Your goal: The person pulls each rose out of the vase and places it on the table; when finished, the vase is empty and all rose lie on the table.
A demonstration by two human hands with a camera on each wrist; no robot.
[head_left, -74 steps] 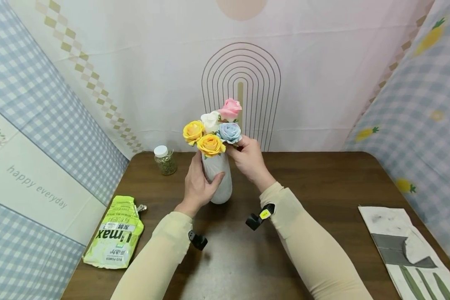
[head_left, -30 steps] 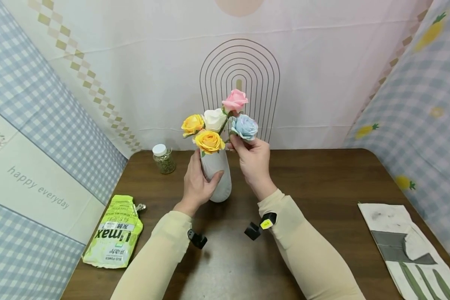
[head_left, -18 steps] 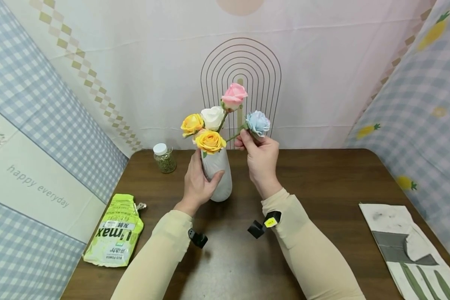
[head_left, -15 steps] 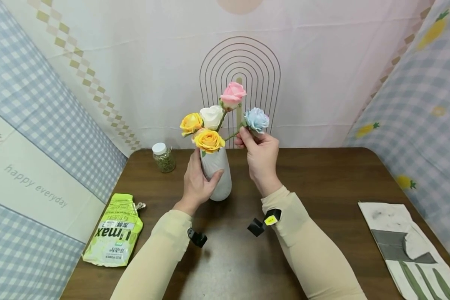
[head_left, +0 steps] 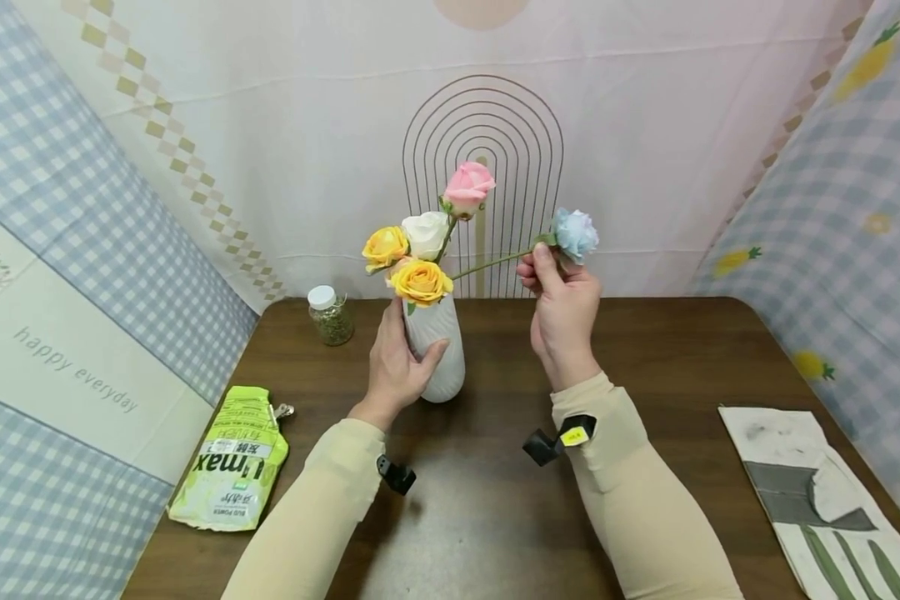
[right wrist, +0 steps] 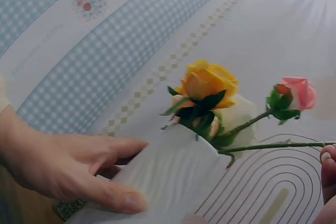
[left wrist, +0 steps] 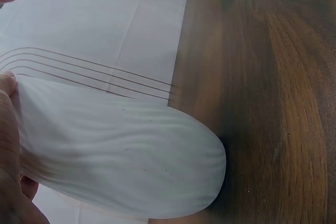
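Note:
In the head view my left hand [head_left: 396, 362] grips a white ribbed vase [head_left: 444, 367] near its top, thumb across the front; the vase stands on the table. My right hand [head_left: 567, 317] pinches a light blue rose [head_left: 574, 234] just below its bloom. Its green stem [right wrist: 262, 147] stretches slantwise from the vase mouth to my right fingers in the right wrist view; where its lower end lies is hidden. Two yellow roses [head_left: 422, 283], a white rose [head_left: 425, 235] and a taller pink rose [head_left: 468, 187] stand in the vase. Part of a peach bloom shows behind the front yellow one.
On the brown table [head_left: 480, 517], a white-capped jar of dried green bits [head_left: 333, 323] stands at the back left. A green-yellow pouch [head_left: 232, 467] with a metal clip lies at the left, a folded white-and-grey cloth [head_left: 802, 475] at the right. A patterned curtain [head_left: 330, 167] hangs behind.
My right hand has moved right and up with the blue rose, drawing it away from the other blooms and baring more stem. My left hand has stayed on the vase.

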